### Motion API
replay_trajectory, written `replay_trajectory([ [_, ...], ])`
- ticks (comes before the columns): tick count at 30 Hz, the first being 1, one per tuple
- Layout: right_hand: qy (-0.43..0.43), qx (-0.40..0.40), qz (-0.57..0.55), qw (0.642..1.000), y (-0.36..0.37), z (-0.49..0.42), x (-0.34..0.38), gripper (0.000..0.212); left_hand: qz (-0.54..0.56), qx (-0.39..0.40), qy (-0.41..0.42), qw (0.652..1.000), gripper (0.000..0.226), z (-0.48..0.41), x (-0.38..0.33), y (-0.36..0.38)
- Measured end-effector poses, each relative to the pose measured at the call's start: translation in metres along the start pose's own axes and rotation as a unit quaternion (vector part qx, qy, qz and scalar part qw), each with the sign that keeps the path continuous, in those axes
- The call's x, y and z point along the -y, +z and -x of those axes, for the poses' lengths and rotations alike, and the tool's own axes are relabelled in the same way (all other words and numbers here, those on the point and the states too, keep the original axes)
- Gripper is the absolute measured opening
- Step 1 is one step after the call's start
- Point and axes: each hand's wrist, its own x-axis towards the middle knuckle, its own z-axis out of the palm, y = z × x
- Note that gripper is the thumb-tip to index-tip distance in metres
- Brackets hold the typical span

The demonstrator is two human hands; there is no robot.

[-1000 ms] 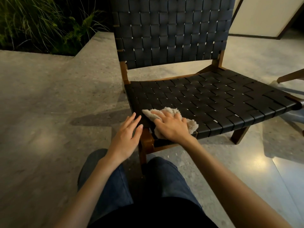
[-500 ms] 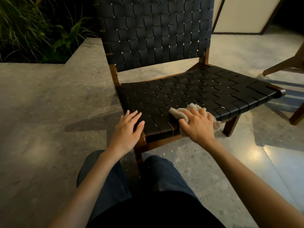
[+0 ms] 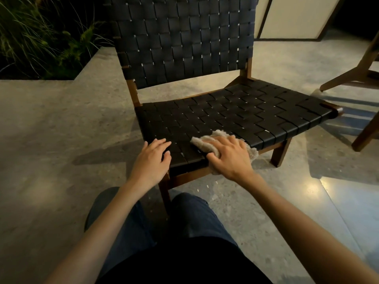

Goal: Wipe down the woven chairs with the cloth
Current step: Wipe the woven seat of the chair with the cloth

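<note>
Pressing flat on the cloth (image 3: 202, 140), the right hand (image 3: 227, 157) has its fingers spread and grips nothing. The cloth lies at the front edge of the seat (image 3: 235, 115), with one corner hanging past the rail (image 3: 190, 177). With no grip on it, a quick stroke could leave the cloth bunched behind, or let it slip off the edge to the floor (image 3: 51, 130). Just beside it, the left hand (image 3: 152, 158) rests open on the front corner of the seat, steadying the chair. If that hand lifts, a hard push might skid the light frame on the polished floor.

Farther in, gaps in the weave could snag the cloth's loose fibres or hold dust that a flat pass misses. The backrest (image 3: 184, 37) and the second chair (image 3: 348, 76) at the right look not yet wiped, and leaning to reach them could tip the person's balance.
</note>
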Motion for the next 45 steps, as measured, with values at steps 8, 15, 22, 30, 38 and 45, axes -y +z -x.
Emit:
replay_trajectory([
  [8, 0.149, -0.046, 0.001, 0.988, -0.011, -0.015, -0.042, 0.057, 0.018, -0.017, -0.008, 1.0, 0.039, -0.005, -0.003, 0.006],
  [15, 0.023, 0.009, -0.09, 0.996, 0.009, 0.0, 0.066, 0.056, 0.079, -0.042, -0.046, 0.995, 0.039, 0.019, 0.032, -0.015],
  [22, -0.099, 0.07, -0.209, 0.97, 0.003, 0.011, 0.125, 0.052, 0.1, -0.077, -0.07, 0.99, 0.039, 0.044, 0.053, -0.03],
  [30, -0.401, -0.027, 0.08, 0.912, 0.011, -0.008, 0.088, 0.051, 0.08, -0.086, -0.058, 0.991, 0.041, 0.042, 0.053, -0.034],
  [38, -0.382, -0.161, 0.097, 0.905, 0.035, -0.01, 0.09, 0.052, 0.097, -0.098, -0.042, 0.99, 0.041, 0.036, 0.046, -0.038],
  [45, -0.24, -0.171, 0.043, 0.955, 0.03, -0.002, 0.07, 0.058, 0.104, -0.099, -0.013, 0.99, 0.043, 0.029, 0.026, -0.038],
])
